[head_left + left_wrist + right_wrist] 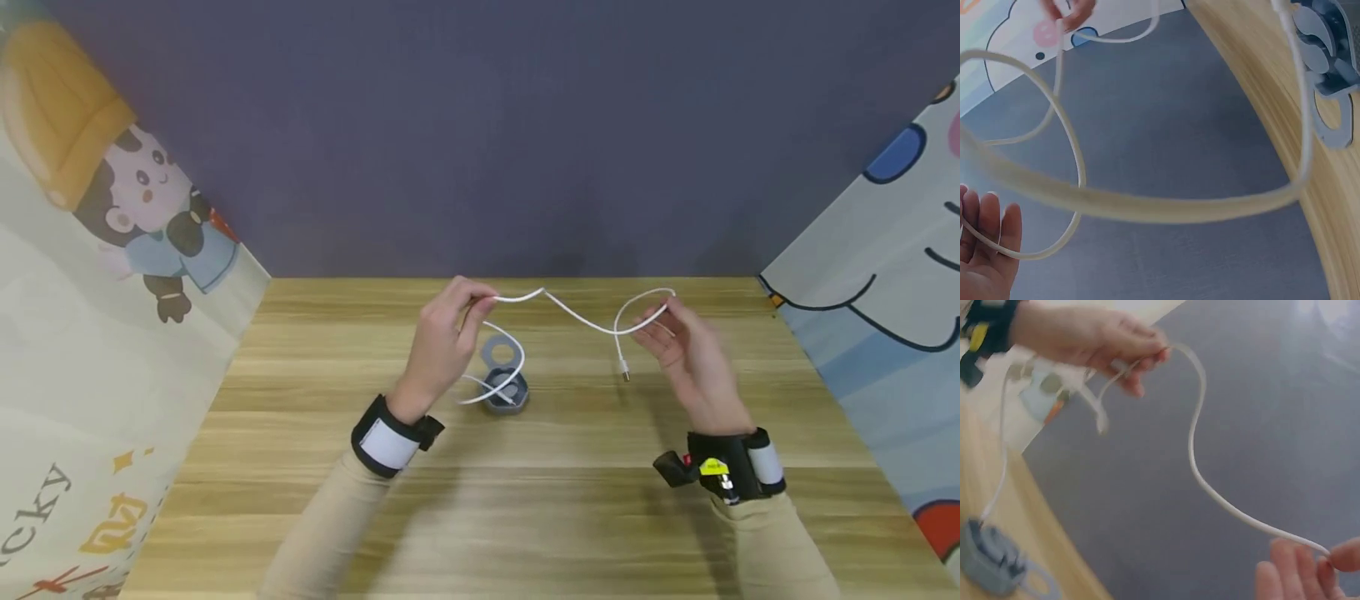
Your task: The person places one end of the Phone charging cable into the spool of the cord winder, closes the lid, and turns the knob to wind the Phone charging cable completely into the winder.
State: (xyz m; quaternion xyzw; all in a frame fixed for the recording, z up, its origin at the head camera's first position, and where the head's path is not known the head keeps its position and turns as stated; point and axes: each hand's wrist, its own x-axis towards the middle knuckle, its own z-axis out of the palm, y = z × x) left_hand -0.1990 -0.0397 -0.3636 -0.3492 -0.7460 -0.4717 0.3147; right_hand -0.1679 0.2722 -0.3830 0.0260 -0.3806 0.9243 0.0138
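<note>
My two hands hold a white cable (577, 317) in the air over the wooden table (525, 500). The left hand (480, 302) pinches it near one end, with a loop hanging down toward a small grey round case (506, 392) whose lid (501, 350) lies open. The right hand (660, 321) pinches the cable at another loop, and a plug end (625, 372) dangles below. In the right wrist view the left hand (1141, 359) grips the cable (1194, 444) and the right fingertips (1313, 572) pinch it. The left wrist view shows blurred cable loops (1179, 209) and the case (1329, 56).
A dark grey wall (487, 133) stands behind the table. Printed cartoon panels close off the left side (112, 250) and the right side (885, 250). Both wrists wear black straps with cameras.
</note>
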